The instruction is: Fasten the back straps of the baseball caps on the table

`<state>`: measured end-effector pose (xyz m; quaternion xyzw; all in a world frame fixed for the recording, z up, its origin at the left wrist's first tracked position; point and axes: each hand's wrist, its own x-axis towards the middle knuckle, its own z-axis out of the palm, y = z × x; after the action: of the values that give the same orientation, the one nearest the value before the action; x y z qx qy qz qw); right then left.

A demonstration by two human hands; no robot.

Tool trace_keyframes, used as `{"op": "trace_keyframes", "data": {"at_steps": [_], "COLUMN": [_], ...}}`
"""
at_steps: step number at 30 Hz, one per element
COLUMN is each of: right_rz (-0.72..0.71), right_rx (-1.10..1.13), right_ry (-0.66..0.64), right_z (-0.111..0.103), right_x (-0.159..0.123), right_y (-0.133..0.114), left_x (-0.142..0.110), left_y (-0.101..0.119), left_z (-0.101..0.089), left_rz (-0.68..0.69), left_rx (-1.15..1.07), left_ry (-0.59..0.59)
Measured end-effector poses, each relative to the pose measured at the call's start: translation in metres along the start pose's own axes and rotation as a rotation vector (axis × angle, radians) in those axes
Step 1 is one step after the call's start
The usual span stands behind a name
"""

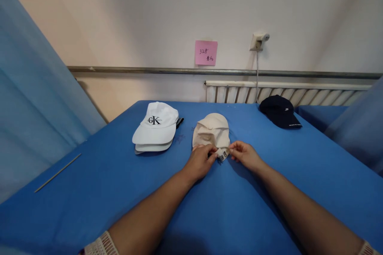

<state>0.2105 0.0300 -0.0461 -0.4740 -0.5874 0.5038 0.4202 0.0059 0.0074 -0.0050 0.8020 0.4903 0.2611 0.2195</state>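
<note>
A beige baseball cap (214,125) lies in the middle of the blue-covered table, its back strap (223,153) and small dark buckle toward me. My left hand (202,161) is closed on the left part of the strap, thumb and fingers pinched together. From the right, my right hand (243,154) pinches the strap's other side at the cap's edge. The cap's brim is mostly hidden on the far side. To the left sits a stack of caps, with a white cap (157,123) bearing black letters on top.
A dark navy cap (279,111) rests at the table's far right. On the left lies a thin stick (58,172). Behind the table (119,195) are a radiator (287,91), a metal pipe (161,70) and a pink note (206,52). Blue curtains (26,87) hang at both sides.
</note>
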Motion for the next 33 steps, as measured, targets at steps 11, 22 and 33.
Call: {"op": "trace_keyframes", "data": {"at_steps": [11,22,33], "right_rz": [-0.158,0.073,0.002], "right_rx": [-0.342,0.279,0.213], "right_ry": [-0.023,-0.041,-0.109], "right_z": [0.028,0.007,0.01], "right_x": [-0.012,-0.009,-0.007], "right_y": [0.003,-0.014,-0.009], "left_x": [0.001,-0.002,-0.002], "left_y": [-0.002,0.007,0.005], "left_z": [0.001,0.0,0.001], "left_rz": [0.001,-0.014,0.01], "left_rx": [0.014,-0.021,-0.061], "left_ry": [0.03,0.049,-0.007]}}
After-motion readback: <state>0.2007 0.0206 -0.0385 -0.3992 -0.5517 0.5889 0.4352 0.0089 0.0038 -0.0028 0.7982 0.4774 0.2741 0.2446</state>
